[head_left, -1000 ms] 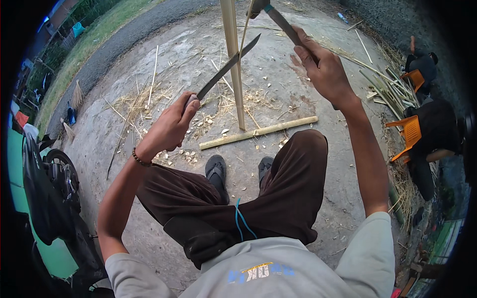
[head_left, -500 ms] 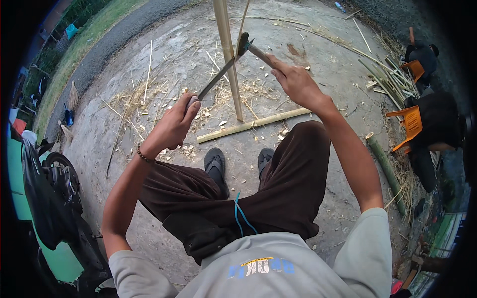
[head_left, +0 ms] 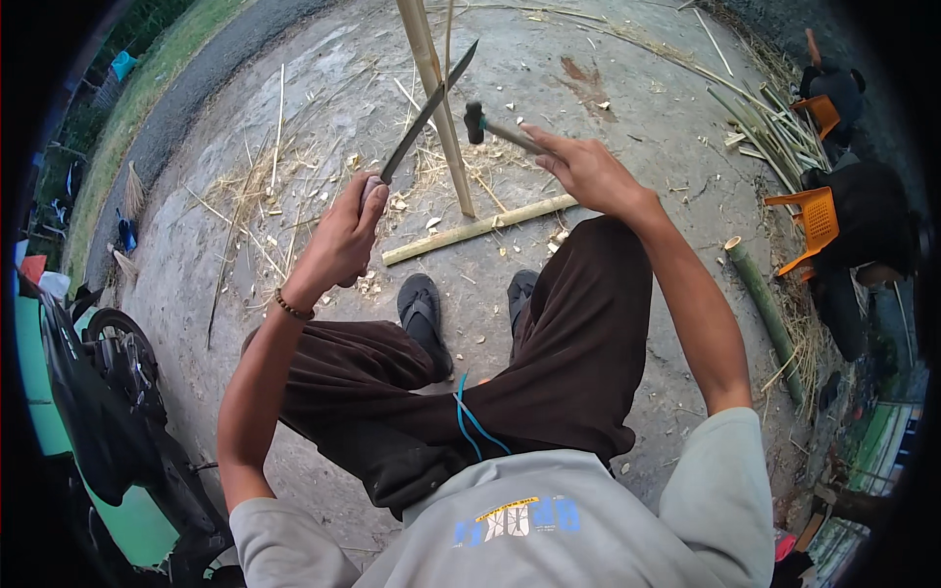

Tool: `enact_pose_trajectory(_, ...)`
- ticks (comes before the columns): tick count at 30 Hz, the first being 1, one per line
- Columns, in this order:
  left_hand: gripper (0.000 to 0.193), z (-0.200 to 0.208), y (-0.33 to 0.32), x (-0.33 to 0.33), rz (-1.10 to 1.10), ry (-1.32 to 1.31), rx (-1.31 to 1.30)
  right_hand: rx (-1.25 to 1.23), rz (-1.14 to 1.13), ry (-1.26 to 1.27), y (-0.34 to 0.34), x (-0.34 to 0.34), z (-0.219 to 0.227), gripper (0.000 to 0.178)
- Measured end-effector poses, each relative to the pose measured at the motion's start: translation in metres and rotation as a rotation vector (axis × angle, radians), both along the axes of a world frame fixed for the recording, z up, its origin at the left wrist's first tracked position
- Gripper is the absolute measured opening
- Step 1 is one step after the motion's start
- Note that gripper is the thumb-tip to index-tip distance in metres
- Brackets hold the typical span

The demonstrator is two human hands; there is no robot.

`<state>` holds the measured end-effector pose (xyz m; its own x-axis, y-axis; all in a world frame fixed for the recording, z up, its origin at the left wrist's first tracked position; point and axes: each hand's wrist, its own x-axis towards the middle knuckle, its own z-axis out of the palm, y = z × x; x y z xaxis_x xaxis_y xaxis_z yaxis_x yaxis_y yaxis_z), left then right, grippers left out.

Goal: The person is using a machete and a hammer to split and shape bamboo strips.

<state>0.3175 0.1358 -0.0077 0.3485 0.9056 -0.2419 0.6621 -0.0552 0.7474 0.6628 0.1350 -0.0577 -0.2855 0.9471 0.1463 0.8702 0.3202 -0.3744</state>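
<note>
My left hand [head_left: 343,235] is closed round the handle of a machete [head_left: 412,134], its long dark blade slanting up to the right. The blade crosses an upright split bamboo piece [head_left: 417,37], whose lower end stands by a bamboo pole [head_left: 466,233] lying on the ground. A thin strip [head_left: 449,34] rises beside the upright piece, above the blade. My right hand [head_left: 593,176] grips the wooden handle of a hammer [head_left: 474,123]. Its dark head hangs right of the bamboo, apart from the blade.
Bamboo chips and shavings litter the concrete around my feet. At right lie a green bamboo pole [head_left: 763,309] and a pile of split bamboo [head_left: 769,147], near people on orange chairs [head_left: 816,227]. A motorcycle [head_left: 123,392] stands at left.
The hammer head has come away from the blade and dropped lower. The machete blade now points up more steeply, and the upright bamboo has shifted slightly left.
</note>
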Motion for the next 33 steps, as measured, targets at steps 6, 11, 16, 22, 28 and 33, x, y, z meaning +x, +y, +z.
enact_pose_trajectory(6, 0.037, -0.009, -0.010, 0.013, -0.057, -0.075, 0.092, 0.540, -0.241, 0.424, 0.001, -0.021, 0.095, 0.049)
enact_pose_trajectory(11, 0.040, 0.007, -0.020, 0.022, -0.002, 0.019, -0.041, 0.208, -0.216, 0.228, 0.015, -0.014, 0.040, 0.034)
enact_pose_trajectory(16, 0.039, -0.006, -0.022, 0.027, -0.037, 0.077, -0.049, 0.242, -0.159, 0.177, 0.010, 0.003, -0.004, 0.041)
enact_pose_trajectory(22, 0.034, -0.022, -0.027, 0.017, -0.001, 0.059, 0.023, 0.402, -0.236, 0.578, -0.018, -0.020, 0.081, 0.046)
enact_pose_trajectory(28, 0.036, -0.028, -0.015, 0.022, 0.049, 0.083, -0.121, 0.129, -0.173, 0.163, 0.001, -0.005, -0.013, 0.043)
enact_pose_trajectory(33, 0.036, -0.036, -0.018, 0.007, 0.067, -0.004, -0.111, 0.382, -0.212, 0.395, -0.010, -0.014, 0.038, 0.045)
